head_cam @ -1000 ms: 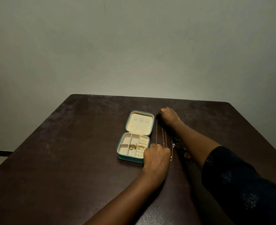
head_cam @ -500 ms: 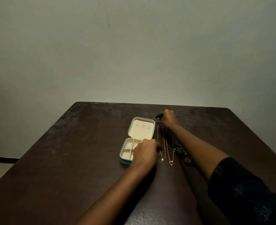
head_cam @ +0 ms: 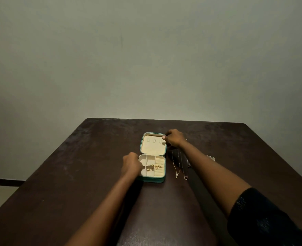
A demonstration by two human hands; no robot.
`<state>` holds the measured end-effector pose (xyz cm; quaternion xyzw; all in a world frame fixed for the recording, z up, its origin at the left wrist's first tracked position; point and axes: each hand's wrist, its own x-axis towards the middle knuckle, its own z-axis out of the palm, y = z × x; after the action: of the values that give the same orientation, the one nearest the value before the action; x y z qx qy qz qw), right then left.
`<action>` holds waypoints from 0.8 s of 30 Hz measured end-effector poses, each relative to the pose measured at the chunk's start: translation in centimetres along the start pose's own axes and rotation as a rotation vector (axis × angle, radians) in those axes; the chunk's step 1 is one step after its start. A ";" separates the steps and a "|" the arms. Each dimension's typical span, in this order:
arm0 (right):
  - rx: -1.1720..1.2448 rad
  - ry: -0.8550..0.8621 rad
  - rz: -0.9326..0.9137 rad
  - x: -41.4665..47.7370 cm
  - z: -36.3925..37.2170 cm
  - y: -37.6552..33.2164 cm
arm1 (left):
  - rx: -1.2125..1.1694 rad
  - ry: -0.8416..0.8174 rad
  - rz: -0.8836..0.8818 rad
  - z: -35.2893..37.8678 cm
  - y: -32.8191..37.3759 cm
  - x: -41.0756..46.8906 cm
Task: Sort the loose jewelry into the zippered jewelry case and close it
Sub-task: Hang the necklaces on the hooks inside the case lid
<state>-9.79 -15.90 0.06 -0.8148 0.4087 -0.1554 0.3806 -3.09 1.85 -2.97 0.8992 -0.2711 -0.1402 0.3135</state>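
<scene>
Near edge, lower right: dark sleeve (head_cam: pixel 263 219) on the right arm, bare forearm reaching out over the dark brown table (head_cam: pixel 66 192).

Centre of the table: teal zippered jewelry case (head_cam: pixel 153 180), lying open, cream-lined. Base divided into compartments; small gold pieces (head_cam: pixel 153 167) in the middle and right sections.

Left hand (head_cam: pixel 131 165): at the left rim of the base, over the left compartment, fingers curled; whether gripping the rim or only resting there, not discernible.

Just beside the case on its right, flat on the table: two fine chain necklaces laid side by side, one with a pearl pendant (head_cam: pixel 176 174), one with a ring pendant (head_cam: pixel 186 177), upper ends hidden under the right forearm.

Beyond the base: lid (head_cam: pixel 153 148), hinged back, three small tabs on its lining.

Right hand (head_cam: pixel 175 138): pinching the lid's far right corner, thumb on the lining, fingers behind.

Past the right forearm: small silvery piece (head_cam: pixel 211 158), detail too fine to read.

Farthest: plain pale wall (head_cam: pixel 146 59).
</scene>
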 end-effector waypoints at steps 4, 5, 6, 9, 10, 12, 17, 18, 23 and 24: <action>0.057 -0.005 -0.036 -0.9 1.1 -0.6 | -0.078 0.048 0.023 -0.1 -0.7 -0.5; 0.061 -0.013 -0.048 -1.0 1.3 -0.6 | -0.086 0.060 0.028 -0.2 -1.0 -0.6; 0.061 -0.022 -0.061 -1.1 1.6 -0.7 | -0.095 0.076 0.033 -0.3 -1.3 -0.6; 0.070 -0.054 -0.089 -1.5 2.2 -1.0 | -0.112 0.110 0.023 -0.8 -2.0 -0.6; 0.060 -0.060 -0.103 -1.6 2.4 -1.1 | -0.120 0.117 0.016 -0.9 -2.2 -0.5; -0.005 -0.051 -0.141 -1.8 3.1 -1.3 | -0.128 0.130 0.005 -1.1 -2.5 -0.6; -0.431 0.101 -0.324 -3.0 3.8 -2.5 | -0.115 0.145 -0.029 -1.5 -2.3 -1.0; -0.455 0.069 -0.367 -3.3 3.8 -2.9 | -0.107 0.142 -0.035 -1.5 -2.2 -1.2; -0.552 -0.276 -0.395 -5.1 5.0 -4.2 | -0.075 0.161 -0.054 -1.2 -2.2 -1.2; -0.572 -0.296 -0.388 -5.3 5.3 -4.1 | -0.077 0.166 -0.053 -1.2 -2.2 -1.1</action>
<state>-7.83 -7.57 -0.10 -0.9641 0.2141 0.0152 0.1562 -2.62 4.57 -3.37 0.9018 -0.2148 -0.0840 0.3656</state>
